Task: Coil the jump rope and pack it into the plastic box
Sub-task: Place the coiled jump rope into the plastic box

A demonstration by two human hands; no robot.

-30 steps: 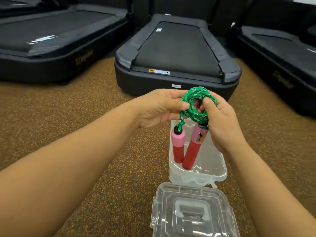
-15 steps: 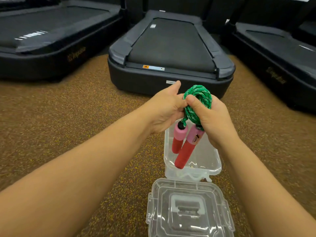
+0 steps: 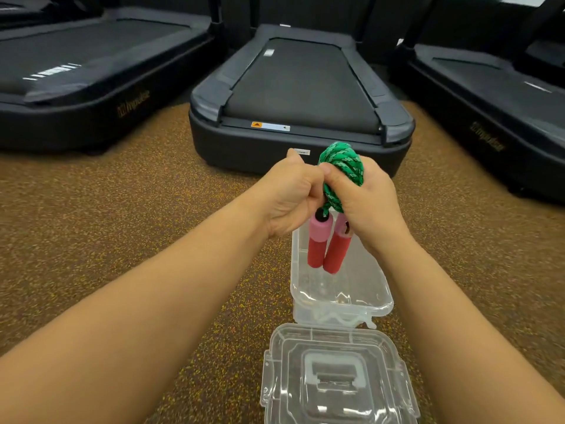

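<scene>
Both hands clamp the green rope coil (image 3: 342, 169) above the open plastic box (image 3: 341, 304): the left hand (image 3: 290, 197) pinches at nine o'clock, the right hand (image 3: 367, 197) wraps from three. Two red handles (image 3: 325, 246) dangle toward six, seemingly not touching the box. Keeping the coil squeezed, the person should lower handles first, then press the loops flat inside. The lid (image 3: 336, 377) lies just beside, at six.

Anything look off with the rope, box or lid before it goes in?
Nothing stands out. The green rope is bundled between the left hand and right hand, handles hanging over the open box; the lid lies intact beside it.
</scene>
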